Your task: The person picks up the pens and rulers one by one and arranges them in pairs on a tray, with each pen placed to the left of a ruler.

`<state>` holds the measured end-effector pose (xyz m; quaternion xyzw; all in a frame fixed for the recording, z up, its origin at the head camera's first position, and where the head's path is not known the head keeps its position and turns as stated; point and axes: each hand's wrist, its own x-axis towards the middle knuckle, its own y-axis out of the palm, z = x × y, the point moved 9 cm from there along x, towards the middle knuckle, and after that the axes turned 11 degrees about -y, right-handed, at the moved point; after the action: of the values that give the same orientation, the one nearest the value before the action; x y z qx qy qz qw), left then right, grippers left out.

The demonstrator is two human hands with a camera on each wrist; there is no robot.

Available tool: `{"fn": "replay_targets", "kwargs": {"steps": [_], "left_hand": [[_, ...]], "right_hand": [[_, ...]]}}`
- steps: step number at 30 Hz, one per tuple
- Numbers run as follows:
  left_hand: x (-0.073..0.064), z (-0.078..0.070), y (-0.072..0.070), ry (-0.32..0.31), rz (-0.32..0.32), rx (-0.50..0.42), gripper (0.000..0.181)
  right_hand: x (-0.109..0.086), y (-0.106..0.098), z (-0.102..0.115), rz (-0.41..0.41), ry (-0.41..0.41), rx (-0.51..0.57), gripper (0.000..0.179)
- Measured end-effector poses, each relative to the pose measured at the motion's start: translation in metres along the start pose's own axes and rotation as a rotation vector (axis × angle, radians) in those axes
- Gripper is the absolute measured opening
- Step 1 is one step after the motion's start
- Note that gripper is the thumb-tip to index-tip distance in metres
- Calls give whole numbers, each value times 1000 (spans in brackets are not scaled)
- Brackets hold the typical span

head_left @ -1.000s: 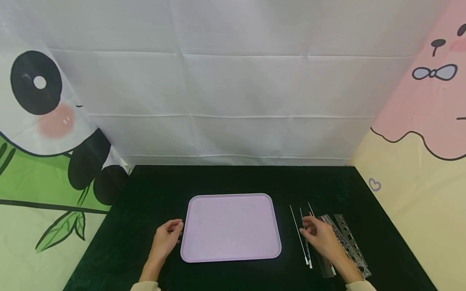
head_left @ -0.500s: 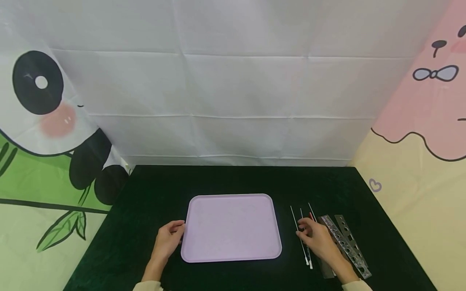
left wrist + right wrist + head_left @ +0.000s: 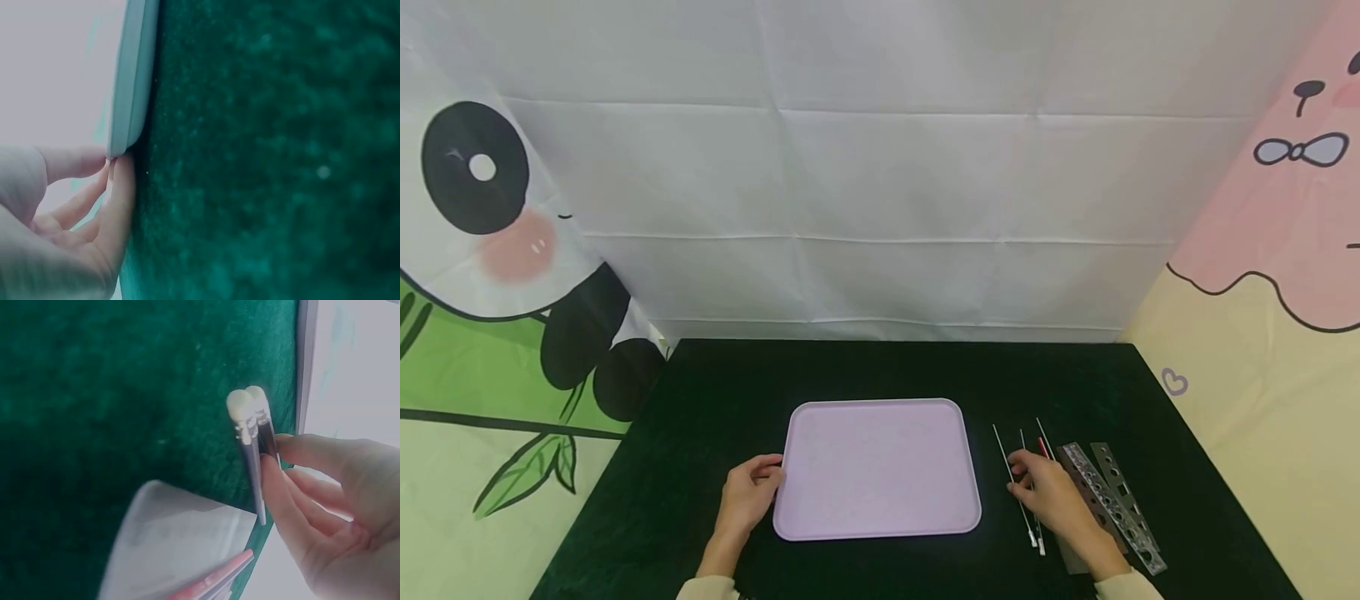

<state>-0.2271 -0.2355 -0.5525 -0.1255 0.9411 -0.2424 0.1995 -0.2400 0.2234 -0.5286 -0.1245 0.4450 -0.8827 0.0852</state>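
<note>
My left hand (image 3: pixel 747 493) is at the left edge of the lilac tray (image 3: pixel 876 471). In the left wrist view, thumb and fingers pinch the tray's rim (image 3: pixel 132 81). Right of the tray, my right hand (image 3: pixel 1051 496) pinches a slender white-tipped brush (image 3: pixel 1033 539) between thumb and fingers. A second white-tipped brush (image 3: pixel 1041 548) lies close beside it. Both pale, rounded tips show side by side in the right wrist view, in front of the fingers (image 3: pixel 281 506). Which brush the fingertips touch there is partly hidden.
Behind the right hand lie a thin red-marked stick (image 3: pixel 1042 447), a translucent strip (image 3: pixel 1072 560) and several stencil rulers with cut-out holes (image 3: pixel 1122 512). Dark green cloth covers the table (image 3: pixel 880 367). A white curtain (image 3: pixel 880 192) hangs behind it.
My right hand has moved left, and the upper end of the leftmost brush has shifted slightly left. My left hand has moved right, onto the tray's edge.
</note>
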Motion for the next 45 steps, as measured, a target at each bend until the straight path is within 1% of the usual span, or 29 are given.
{"fn": "replay_targets", "kwargs": {"steps": [3,6,9,17,22,29,34,38,45], "left_hand": [[1,3,0,-21,19,-15,30],[2,5,0,-41,49,-43,31],[4,7,1,-57,65,-64,32],[5,5,3,-41,80,-60,32],[5,5,2,-37,79,-48,32],[5,4,3,-30,84,-51,33],[4,2,5,-22,88,-52,33],[4,0,6,-13,93,-52,33],[3,1,4,-24,90,-53,33]], "right_hand": [[2,0,3,6,-9,-11,31],[4,1,4,18,7,-3,31],[4,2,3,14,25,15,32],[4,-2,1,-20,50,36,33],[5,-4,-1,-23,74,87,31],[4,-5,-5,1,142,175,33],[4,-6,-8,3,159,202,34],[3,-4,-9,-6,170,252,34],[5,0,-2,-23,169,351,36]]}}
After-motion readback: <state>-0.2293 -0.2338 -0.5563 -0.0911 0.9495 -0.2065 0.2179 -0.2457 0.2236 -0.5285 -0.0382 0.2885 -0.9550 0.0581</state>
